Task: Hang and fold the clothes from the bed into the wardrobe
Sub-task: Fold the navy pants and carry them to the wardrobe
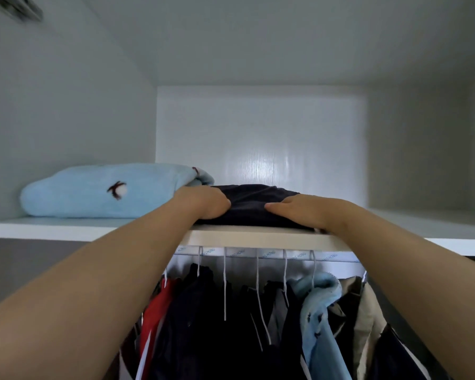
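Note:
A folded dark navy garment [254, 205] lies on the wardrobe's upper shelf [258, 237], close to the front edge. My left hand [203, 202] grips its left side, thumb curled over the fabric. My right hand [302, 212] holds its right side, thumb lying flat on top, and the fingers are hidden behind the garment. A folded light blue fleece garment [104, 190] sits on the same shelf just left of the dark one, touching it at the back.
Below the shelf a rail [272, 255] carries several white hangers with dark, red, light blue and beige clothes [231, 325]. The shelf's right part [422, 223] is bare. White wardrobe walls close in on both sides and at the back.

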`<state>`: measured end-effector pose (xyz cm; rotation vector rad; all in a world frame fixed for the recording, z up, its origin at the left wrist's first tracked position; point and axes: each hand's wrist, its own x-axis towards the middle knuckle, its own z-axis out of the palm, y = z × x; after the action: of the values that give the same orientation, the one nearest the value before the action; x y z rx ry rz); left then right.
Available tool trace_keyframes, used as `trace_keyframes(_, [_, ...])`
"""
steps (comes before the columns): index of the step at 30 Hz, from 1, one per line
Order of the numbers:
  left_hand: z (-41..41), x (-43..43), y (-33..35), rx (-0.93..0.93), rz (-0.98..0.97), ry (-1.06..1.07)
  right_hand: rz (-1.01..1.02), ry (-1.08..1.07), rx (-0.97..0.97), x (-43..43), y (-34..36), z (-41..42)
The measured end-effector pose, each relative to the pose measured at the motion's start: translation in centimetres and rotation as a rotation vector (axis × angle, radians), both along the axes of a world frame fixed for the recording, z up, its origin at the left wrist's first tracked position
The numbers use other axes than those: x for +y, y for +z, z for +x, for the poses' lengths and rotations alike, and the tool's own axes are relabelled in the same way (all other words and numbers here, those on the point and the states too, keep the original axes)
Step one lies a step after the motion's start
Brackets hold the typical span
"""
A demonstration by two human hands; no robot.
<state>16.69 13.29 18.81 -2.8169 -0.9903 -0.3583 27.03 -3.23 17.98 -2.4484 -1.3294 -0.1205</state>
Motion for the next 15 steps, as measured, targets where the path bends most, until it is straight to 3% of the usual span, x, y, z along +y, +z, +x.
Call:
trace_keyframes(8, [-1.4, -1.7, -1.1, -0.042, -0.031, 0.057, 0.017, -0.058, 0.086, -3.7, -1.3, -0.9])
trace_keyframes(15, [-4.1, -6.6, -3.2, -0.316, -0.011, -0.158, 0.072, -0.245, -0.316, -5.6, -3.5, -2.8])
